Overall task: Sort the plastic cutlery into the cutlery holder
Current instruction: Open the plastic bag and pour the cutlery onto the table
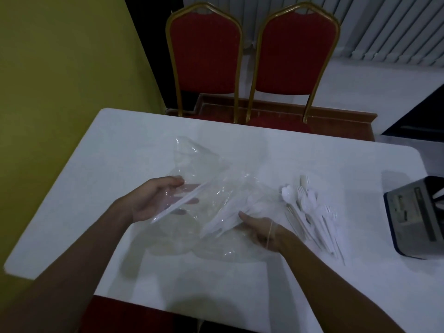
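Over the middle of the white table [134,145] both hands hold up a crumpled clear plastic bag [211,179], thin and glossy, with its far corner standing up in a peak. The left hand [153,200] pinches the bag's left edge: the thumb lies on top and the curled fingers show through the film from behind, with a straight white strip along that edge running slantwise across the palm. The right hand [260,230] grips a bundle of white cutlery [228,215] through the near right part of the bag, thumb pressed on top and fingers tucked beneath; the pieces are too blurred by the film to tell apart. Just right of that hand a loose pile of plastic cutlery [310,212] lies on the table, all white, with spoon bowls and fork tines pointing far and the thin handles fanned towards the near side. Well to the right, cut off by the frame edge, stands the cutlery holder [418,217], a dark-rimmed grey box whose compartments cannot be made out. Two red chairs [204,56] with gold frames stand at the far side
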Demonstrator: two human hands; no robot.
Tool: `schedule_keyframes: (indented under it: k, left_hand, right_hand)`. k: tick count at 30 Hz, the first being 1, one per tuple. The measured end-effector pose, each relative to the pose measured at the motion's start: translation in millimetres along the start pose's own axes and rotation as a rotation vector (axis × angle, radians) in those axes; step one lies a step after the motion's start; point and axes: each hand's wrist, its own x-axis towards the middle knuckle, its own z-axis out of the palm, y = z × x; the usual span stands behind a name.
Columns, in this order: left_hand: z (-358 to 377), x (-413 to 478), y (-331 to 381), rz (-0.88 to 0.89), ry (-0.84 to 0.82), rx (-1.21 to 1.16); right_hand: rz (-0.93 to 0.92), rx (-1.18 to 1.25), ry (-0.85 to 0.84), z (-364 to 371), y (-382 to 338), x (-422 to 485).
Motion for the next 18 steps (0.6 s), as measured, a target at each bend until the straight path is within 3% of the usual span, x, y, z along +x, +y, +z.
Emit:
schedule_keyframes:
  k: [8,12,18]
  left_hand:
    - [17,15,-12,0.083,0.131,0.052]
    - [10,10,-18,0.063,0.029,0.136]
    - [3,6,-24,0.118,0.083,0.128]
  right_hand:
    - [-0.03,0.175,-0.109,29,-13,4]
    - [-0.008,0.277,-0.206,37,-11,7]
    - [-0.004,0.291,-0.18,47,-12,11]
